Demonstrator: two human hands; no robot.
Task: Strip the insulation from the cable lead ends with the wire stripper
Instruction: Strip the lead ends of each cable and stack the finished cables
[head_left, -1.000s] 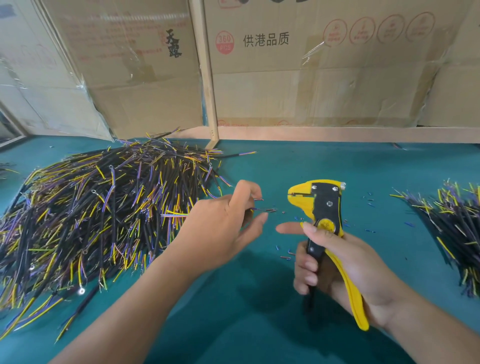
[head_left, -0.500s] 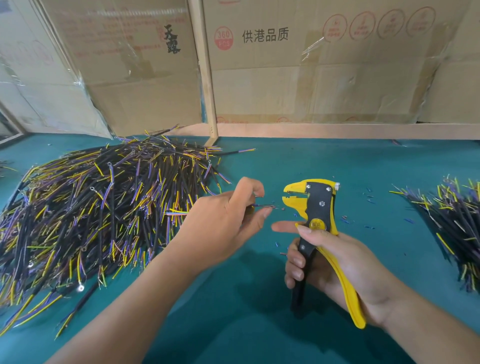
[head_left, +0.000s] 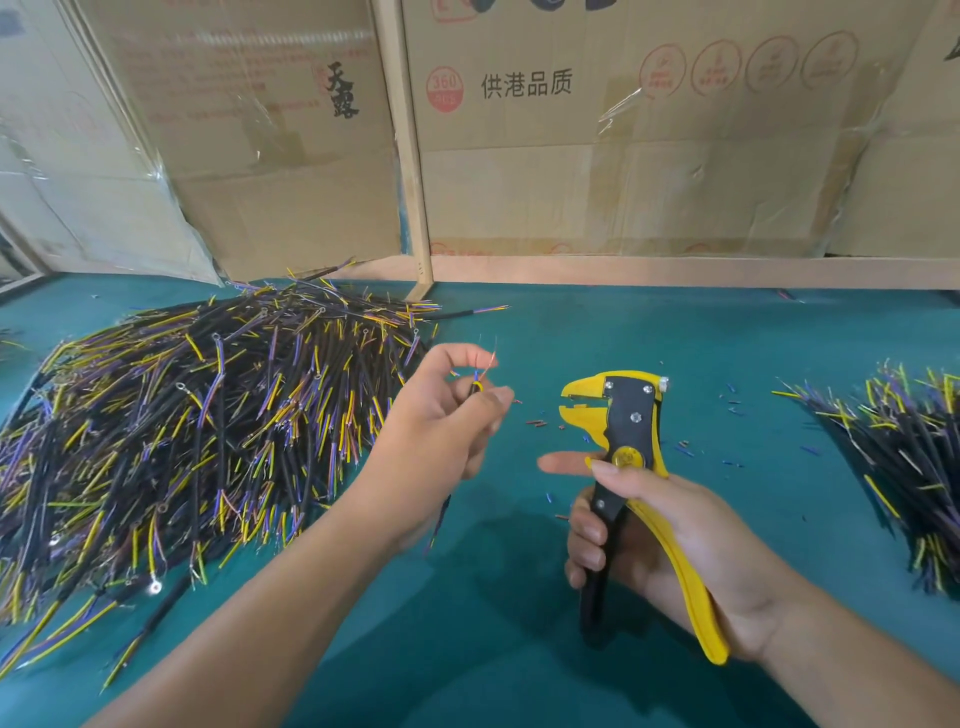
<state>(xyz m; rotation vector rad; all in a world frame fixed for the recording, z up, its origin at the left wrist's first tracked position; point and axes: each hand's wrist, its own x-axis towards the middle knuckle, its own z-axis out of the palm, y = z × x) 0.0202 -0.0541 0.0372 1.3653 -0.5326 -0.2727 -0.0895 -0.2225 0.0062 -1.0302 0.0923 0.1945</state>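
My left hand (head_left: 436, 431) pinches one black cable (head_left: 476, 385) near its end, and the thin leads with bare copper tips stick up above my fingers. The cable's other end hangs below my palm. My right hand (head_left: 670, 540) grips the yellow and black wire stripper (head_left: 621, 415) by its handles, head upright, jaws facing left and slightly parted. The cable end sits a short way to the left of the jaws, apart from them.
A large heap of black cables with yellow and purple leads (head_left: 171, 431) covers the left of the teal table (head_left: 519, 649). A smaller heap of cables (head_left: 904, 457) lies at the right edge. Small insulation offcuts (head_left: 537, 423) are scattered near the stripper. Cardboard boxes (head_left: 597, 156) line the back.
My left hand has drawn the cable away from the stripper jaws, up and to the left, and its lead tips now show bare copper. The stripper has stayed almost in place.
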